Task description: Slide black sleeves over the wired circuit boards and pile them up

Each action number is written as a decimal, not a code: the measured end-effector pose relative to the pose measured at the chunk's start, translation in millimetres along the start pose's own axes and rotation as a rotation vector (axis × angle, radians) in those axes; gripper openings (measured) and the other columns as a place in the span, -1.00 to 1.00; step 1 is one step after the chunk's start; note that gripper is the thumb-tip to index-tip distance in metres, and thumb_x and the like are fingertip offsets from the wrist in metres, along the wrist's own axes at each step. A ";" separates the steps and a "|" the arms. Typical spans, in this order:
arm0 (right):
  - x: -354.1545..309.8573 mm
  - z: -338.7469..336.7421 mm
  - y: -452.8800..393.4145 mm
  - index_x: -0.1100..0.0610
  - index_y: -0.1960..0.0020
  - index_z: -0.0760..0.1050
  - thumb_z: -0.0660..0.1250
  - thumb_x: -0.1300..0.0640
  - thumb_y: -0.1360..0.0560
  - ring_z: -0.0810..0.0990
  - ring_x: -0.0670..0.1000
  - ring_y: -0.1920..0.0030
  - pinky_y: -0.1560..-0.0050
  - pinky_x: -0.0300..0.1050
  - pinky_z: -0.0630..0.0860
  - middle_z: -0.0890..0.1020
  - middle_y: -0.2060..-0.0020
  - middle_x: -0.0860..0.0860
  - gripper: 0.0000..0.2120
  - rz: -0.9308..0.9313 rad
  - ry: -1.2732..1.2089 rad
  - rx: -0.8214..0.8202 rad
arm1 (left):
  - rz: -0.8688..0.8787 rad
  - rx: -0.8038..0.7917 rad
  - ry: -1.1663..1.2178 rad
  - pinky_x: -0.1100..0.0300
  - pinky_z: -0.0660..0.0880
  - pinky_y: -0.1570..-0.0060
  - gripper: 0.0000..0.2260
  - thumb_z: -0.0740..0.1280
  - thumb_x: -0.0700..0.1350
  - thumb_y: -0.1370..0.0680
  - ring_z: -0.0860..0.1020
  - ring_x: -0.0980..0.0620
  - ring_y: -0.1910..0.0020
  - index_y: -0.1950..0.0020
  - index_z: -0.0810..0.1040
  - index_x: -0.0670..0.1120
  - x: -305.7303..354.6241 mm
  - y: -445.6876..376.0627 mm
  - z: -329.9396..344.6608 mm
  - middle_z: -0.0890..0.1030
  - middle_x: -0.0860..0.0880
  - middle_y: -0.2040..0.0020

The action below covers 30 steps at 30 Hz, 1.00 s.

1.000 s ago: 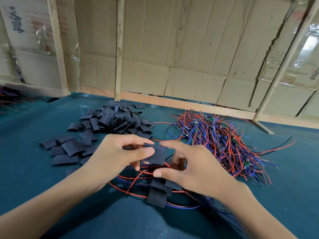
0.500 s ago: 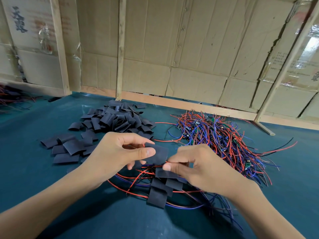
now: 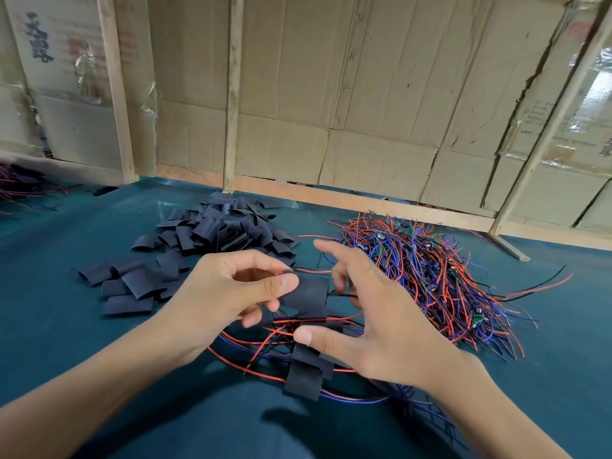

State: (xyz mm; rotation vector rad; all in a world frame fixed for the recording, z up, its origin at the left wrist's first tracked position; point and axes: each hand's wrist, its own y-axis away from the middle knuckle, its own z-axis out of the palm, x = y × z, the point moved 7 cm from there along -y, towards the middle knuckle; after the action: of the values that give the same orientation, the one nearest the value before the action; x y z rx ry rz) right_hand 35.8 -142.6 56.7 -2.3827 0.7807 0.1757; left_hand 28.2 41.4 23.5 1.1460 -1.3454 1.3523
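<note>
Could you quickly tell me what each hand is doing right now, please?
Left hand: grip closed, thumb and fingers pinching a black sleeve.
Right hand: open, fingers spread, holding nothing.

Your teal table (image 3: 546, 376) carries a sleeve heap (image 3: 225, 230) upper center, a wire tangle (image 3: 430, 276) at right, sleeved boards (image 3: 304, 372) at center, more wires (image 3: 20, 190) far left.

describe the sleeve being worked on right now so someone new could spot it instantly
Start at the heap of empty black sleeves at the back of the teal table and come toward the camera. The black sleeve is pinched in the left hand; alone among them, it is held up and has wires leaving its right end.
</note>
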 end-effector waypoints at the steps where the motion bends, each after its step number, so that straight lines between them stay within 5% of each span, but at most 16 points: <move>1: -2.0 -1.6 -1.0 -0.23 -0.54 0.09 0.37 -0.42 -0.38 0.48 -0.14 0.09 0.11 -0.18 0.49 0.34 0.02 -0.21 -0.15 -0.009 0.010 0.019 | -0.012 -0.017 0.046 0.29 0.34 0.51 -0.72 0.62 0.00 -0.31 0.46 0.00 0.40 0.07 0.72 -0.08 -0.4 0.3 2.5 0.61 -0.12 0.31; 5: -7.1 -2.0 -2.4 -0.15 -0.46 0.32 0.37 -0.29 -0.50 0.48 -0.11 0.14 0.17 -0.10 0.53 0.37 0.00 -0.20 -0.40 -0.042 0.014 0.065 | -0.087 -0.053 0.200 0.29 0.36 0.52 -0.77 0.54 -0.08 -0.32 0.63 0.00 0.26 0.10 0.71 -0.17 -2.6 2.7 7.4 0.64 -0.16 0.25; 8: -4.3 -6.3 -2.8 -0.03 -0.33 0.50 0.38 -0.14 -0.56 0.45 -0.20 0.21 0.20 -0.26 0.39 0.43 0.03 -0.19 -0.62 -0.052 -0.036 0.144 | -0.154 -0.043 0.220 0.31 0.34 0.54 -0.79 0.54 -0.07 -0.30 0.67 0.00 0.24 0.15 0.72 -0.16 -5.7 3.9 6.8 0.65 -0.17 0.23; 12: -3.4 -7.5 -2.3 0.04 -0.31 0.55 0.48 -0.10 -0.49 0.43 -0.33 0.21 0.13 -0.45 0.30 0.42 0.07 -0.22 -0.56 -0.079 -0.035 0.177 | -0.165 -0.053 0.238 0.31 0.29 0.56 -0.85 0.51 -0.05 -0.33 0.65 0.00 0.28 0.22 0.70 -0.12 -5.3 4.3 8.5 0.63 -0.10 0.26; 16: -2.4 -7.0 -0.8 0.08 -0.28 0.59 0.48 -0.10 -0.49 0.51 -0.16 0.17 0.07 -0.29 0.43 0.54 0.11 -0.09 -0.56 -0.050 -0.062 0.199 | -0.093 -0.066 0.183 0.30 0.27 0.54 -0.86 0.48 -0.05 -0.39 0.58 0.02 0.33 0.22 0.68 -0.12 0.7 3.5 7.6 0.61 -0.09 0.29; 21: -0.2 -8.6 -2.8 0.06 -0.24 0.63 0.47 -0.16 -0.46 0.52 -0.17 0.19 0.11 -0.40 0.35 0.58 0.12 -0.12 -0.56 0.006 -0.139 0.149 | 0.005 -0.048 0.071 0.28 0.28 0.51 -0.81 0.46 -0.01 -0.39 0.45 0.04 0.39 0.19 0.69 -0.14 8.7 3.1 4.0 0.61 -0.16 0.30; 30: -5.2 -7.2 -0.5 0.16 -0.17 0.66 0.46 -0.17 -0.46 0.61 -0.02 0.09 0.03 -0.01 0.54 0.65 0.09 -0.02 -0.55 -0.120 0.074 0.187 | 0.031 -0.053 -0.023 0.29 0.27 0.47 -0.74 0.47 0.09 -0.36 0.31 -0.03 0.44 0.18 0.68 -0.10 7.0 2.9 2.7 0.61 -0.16 0.28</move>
State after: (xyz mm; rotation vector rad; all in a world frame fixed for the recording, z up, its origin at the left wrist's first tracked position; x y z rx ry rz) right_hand 31.4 -144.0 64.3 -2.2603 0.6550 -0.0346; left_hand 24.2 38.5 29.8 1.1121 -1.4126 1.3214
